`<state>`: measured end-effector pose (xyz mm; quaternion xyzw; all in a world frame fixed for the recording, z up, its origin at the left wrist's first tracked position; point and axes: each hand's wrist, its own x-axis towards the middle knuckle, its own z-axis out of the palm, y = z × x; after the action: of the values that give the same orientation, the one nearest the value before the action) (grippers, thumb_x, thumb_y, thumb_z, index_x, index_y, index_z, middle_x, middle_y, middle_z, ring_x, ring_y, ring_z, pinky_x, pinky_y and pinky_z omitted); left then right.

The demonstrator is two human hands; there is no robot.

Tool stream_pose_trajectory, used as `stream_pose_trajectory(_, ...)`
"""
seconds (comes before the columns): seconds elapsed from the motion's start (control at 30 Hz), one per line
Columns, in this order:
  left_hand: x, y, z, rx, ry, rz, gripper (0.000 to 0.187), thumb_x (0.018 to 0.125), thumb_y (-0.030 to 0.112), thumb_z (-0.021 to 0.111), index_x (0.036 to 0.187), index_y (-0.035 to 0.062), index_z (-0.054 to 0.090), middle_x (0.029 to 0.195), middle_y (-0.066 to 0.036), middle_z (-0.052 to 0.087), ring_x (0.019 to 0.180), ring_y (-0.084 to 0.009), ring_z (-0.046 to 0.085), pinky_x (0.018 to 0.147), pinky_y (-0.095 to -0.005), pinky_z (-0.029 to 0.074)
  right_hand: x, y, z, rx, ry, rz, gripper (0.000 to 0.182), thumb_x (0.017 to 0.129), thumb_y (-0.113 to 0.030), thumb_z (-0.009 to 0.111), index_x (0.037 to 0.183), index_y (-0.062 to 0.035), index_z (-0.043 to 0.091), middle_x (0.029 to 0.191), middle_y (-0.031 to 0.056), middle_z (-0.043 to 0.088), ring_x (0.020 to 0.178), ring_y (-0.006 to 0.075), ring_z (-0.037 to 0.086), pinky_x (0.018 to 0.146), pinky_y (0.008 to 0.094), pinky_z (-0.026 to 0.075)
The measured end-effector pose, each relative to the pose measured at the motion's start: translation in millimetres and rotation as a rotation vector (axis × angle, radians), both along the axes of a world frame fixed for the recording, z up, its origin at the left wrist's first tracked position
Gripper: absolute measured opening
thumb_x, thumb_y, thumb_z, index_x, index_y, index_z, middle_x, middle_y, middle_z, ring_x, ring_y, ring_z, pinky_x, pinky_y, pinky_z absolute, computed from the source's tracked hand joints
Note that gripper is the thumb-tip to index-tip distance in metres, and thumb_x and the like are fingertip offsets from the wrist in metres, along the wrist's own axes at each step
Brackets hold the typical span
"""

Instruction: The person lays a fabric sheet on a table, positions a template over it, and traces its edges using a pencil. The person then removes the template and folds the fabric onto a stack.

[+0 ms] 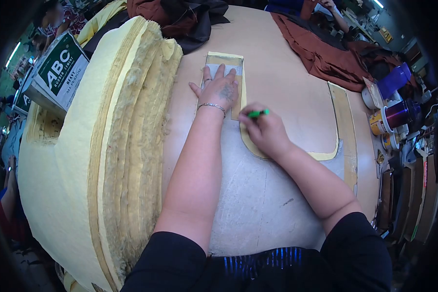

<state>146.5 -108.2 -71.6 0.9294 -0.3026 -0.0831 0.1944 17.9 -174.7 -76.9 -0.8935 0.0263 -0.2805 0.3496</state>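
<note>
In the head view, the grey template point(267, 194), edged by yellow sheet point(324, 156), is pressed by the left hand point(221, 90), spread flat. The green pen point(258, 113) is gripped by the right hand point(267, 131); its edge should be followed closely. The tan tabletop point(287, 73) is flanked by 1 padding stack point(73, 170).

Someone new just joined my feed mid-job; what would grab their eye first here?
Probably the thick stack of yellow sheets, filling the left side, with a green-and-white ABC tin at upper left. Near the centre, the left hand lies spread on a grey board, while just right of it the right hand holds a bright green pen.
</note>
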Motion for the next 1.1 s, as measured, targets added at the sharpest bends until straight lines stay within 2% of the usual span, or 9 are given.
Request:
stream_pose_trajectory(0.07, -1, -1, -1, 0.001, 0.002, -0.001, 0.040, 0.086, 0.029, 0.034, 0.126, 0.0267, 0.037, 0.139, 0.002, 0.019, 0.128, -0.0291, 0.009, 0.095, -0.0639, 0.002, -13, 4, 3, 0.092, 0.098, 0.058, 0.016, 0.078, -0.016, 0.057, 0.085, -0.0026, 0.051, 0.071, 0.0138, 0.056, 0.069, 0.0306, 0.056, 0.062, 0.0349, 0.045)
stream_pose_trajectory(0.17, 0, -1, -2, 0.006, 0.001, -0.003, 0.040, 0.086, 0.030, 0.034, 0.125, 0.0269, 0.037, 0.139, 0.002, 0.019, 0.128, -0.0290, 0.009, 0.095, -0.0640, 0.001, 12, -9, 5, 0.279, 0.099, -0.057, 0.020, 0.078, -0.017, 0.058, 0.087, -0.0012, 0.050, 0.074, 0.0155, 0.057, 0.069, 0.0308, 0.057, 0.064, 0.0353, 0.045)
stream_pose_trajectory(0.37, -2, -3, -1, 0.008, -0.003, 0.002, 0.039, 0.086, 0.031, 0.034, 0.125, 0.0268, 0.038, 0.139, 0.002, 0.019, 0.128, -0.0293, 0.009, 0.093, -0.0655, 0.002, 110, -65, 2, 0.075, 0.000, -0.298, 0.020, 0.079, -0.019, 0.055, 0.087, -0.0018, 0.051, 0.079, 0.0179, 0.058, 0.076, 0.0346, 0.056, 0.066, 0.0389, 0.044)
stream_pose_trajectory(0.5, -1, -3, -1, 0.010, -0.006, 0.003, 0.039, 0.086, 0.031, 0.034, 0.124, 0.0268, 0.039, 0.138, 0.002, 0.020, 0.128, -0.0292, 0.010, 0.094, -0.0652, 0.003, 106, -60, -2, -0.097, -0.013, -0.280, 0.018, 0.079, -0.020, 0.053, 0.087, -0.0037, 0.051, 0.081, 0.0167, 0.057, 0.077, 0.0354, 0.055, 0.067, 0.0411, 0.043)
stream_pose_trajectory(0.63, 0, -3, 1, 0.004, 0.001, 0.015, 0.039, 0.085, 0.032, 0.036, 0.124, 0.0284, 0.039, 0.138, 0.002, 0.022, 0.128, -0.0286, 0.011, 0.093, -0.0657, 0.004, 11, 2, 16, 0.032, 0.131, -0.091, 0.014, 0.078, -0.014, 0.054, 0.084, -0.0029, 0.050, 0.079, 0.0177, 0.055, 0.075, 0.0343, 0.053, 0.067, 0.0406, 0.042)
stream_pose_trajectory(0.7, 0, -2, -4, 0.003, -0.028, 0.024, 0.039, 0.085, 0.033, 0.037, 0.124, 0.0295, 0.039, 0.138, 0.003, 0.023, 0.128, -0.0279, 0.012, 0.093, -0.0659, 0.006, -29, 20, 10, -0.054, 0.016, 0.094, 0.013, 0.076, -0.011, 0.057, 0.080, -0.0025, 0.049, 0.073, 0.0159, 0.053, 0.070, 0.0334, 0.052, 0.064, 0.0400, 0.042)
stream_pose_trajectory(0.77, 2, -2, -6, 0.010, -0.053, 0.026, 0.039, 0.084, 0.034, 0.037, 0.124, 0.0301, 0.039, 0.137, 0.003, 0.023, 0.128, -0.0272, 0.013, 0.093, -0.0660, 0.007, -58, 24, 17, -0.026, 0.089, 0.100, 0.013, 0.074, -0.010, 0.058, 0.078, -0.0029, 0.048, 0.069, 0.0144, 0.051, 0.067, 0.0324, 0.051, 0.063, 0.0391, 0.042)
stream_pose_trajectory(0.9, 4, -5, -8, 0.037, -0.052, 0.035, 0.040, 0.084, 0.036, 0.038, 0.124, 0.0309, 0.038, 0.137, 0.005, 0.023, 0.128, -0.0255, 0.013, 0.093, -0.0654, 0.008, -112, -6, 26, 0.137, 0.282, -0.060, 0.012, 0.076, -0.010, 0.057, 0.079, -0.0035, 0.048, 0.072, 0.0144, 0.053, 0.069, 0.0304, 0.053, 0.062, 0.0360, 0.043)
stream_pose_trajectory(1.1, 3, -7, -3, 0.091, -0.043, 0.047, 0.042, 0.084, 0.037, 0.038, 0.125, 0.0317, 0.037, 0.138, 0.006, 0.022, 0.129, -0.0241, 0.012, 0.093, -0.0656, 0.008, -190, -93, 20, 0.357, 0.269, -0.344, 0.010, 0.078, -0.008, 0.056, 0.083, -0.0014, 0.050, 0.077, 0.0068, 0.055, 0.072, 0.0150, 0.055, 0.067, 0.0282, 0.044)
